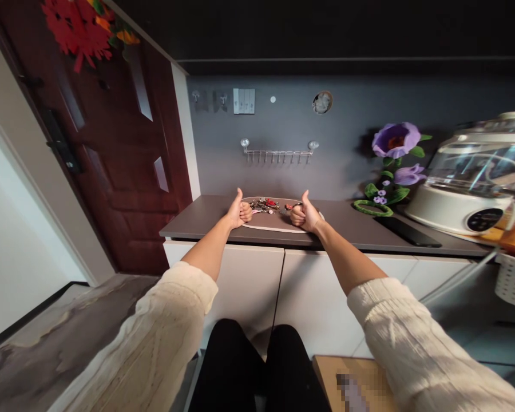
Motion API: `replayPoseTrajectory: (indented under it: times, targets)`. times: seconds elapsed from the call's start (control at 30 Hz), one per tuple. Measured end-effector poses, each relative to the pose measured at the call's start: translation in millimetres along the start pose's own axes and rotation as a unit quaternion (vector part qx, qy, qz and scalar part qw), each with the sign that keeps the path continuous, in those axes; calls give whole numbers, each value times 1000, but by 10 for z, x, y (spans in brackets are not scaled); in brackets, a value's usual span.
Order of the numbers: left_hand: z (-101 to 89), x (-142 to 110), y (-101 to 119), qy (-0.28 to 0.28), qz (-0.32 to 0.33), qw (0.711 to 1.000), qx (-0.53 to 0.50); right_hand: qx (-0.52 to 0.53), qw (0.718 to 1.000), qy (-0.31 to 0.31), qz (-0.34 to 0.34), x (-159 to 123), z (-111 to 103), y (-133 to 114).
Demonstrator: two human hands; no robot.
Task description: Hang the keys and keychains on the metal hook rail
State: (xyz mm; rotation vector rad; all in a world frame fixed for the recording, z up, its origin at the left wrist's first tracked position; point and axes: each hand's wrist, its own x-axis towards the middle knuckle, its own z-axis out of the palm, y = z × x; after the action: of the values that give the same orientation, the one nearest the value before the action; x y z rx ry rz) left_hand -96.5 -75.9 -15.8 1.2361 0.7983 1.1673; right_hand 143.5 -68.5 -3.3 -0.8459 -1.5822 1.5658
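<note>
My left hand (pixel 240 212) is a fist with the thumb pointing up, over the left end of an oval mat (pixel 274 225) with a pale rim. At the mat's right end my right hand (pixel 305 214) makes the same thumbs-up, its fingers curled in. Nothing shows in either fist. Between the hands lies a pile of small trinkets (pixel 264 205), dark, metallic, red and pink, too small to name singly. A few more small red and dark pieces (pixel 288 207) lie close to my right hand, which partly hides them.
The mat is on a dark counter (pixel 197 216) above white cabinets (pixel 249 286). On the right are a purple flower ornament (pixel 395 140), a black phone-like slab (pixel 405 232) and a white appliance (pixel 459 200). A hook rail (pixel 278 153) hangs behind; a cardboard box (pixel 326 372) sits below.
</note>
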Motion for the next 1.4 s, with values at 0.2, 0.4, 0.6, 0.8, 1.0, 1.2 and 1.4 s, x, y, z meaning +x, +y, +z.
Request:
replayPoseTrajectory:
  times: [0.2,0.4,0.6,0.8,1.0,1.2,1.4]
  targets:
    - [19,1,-1,-9,2,1000,24,-16,1000,8,12,15,4,-6]
    - [7,123,100,22,22,997,75,-44,999,-28,10,134,69,-65]
    - [-87,350,292,132,167,938,273,-103,984,87,-116,488,242,-175]
    - [-165,545,239,173,222,851,444,-171,962,154,-145,890,302,-125]
    - [-263,664,-1,125,244,774,570,-314,925,129,-169,1037,170,39]
    - [-290,673,-49,29,245,715,654,-449,879,39,-155,948,50,-34]
    - [-264,640,-22,25,244,701,669,-430,895,-67,-102,840,60,-89]
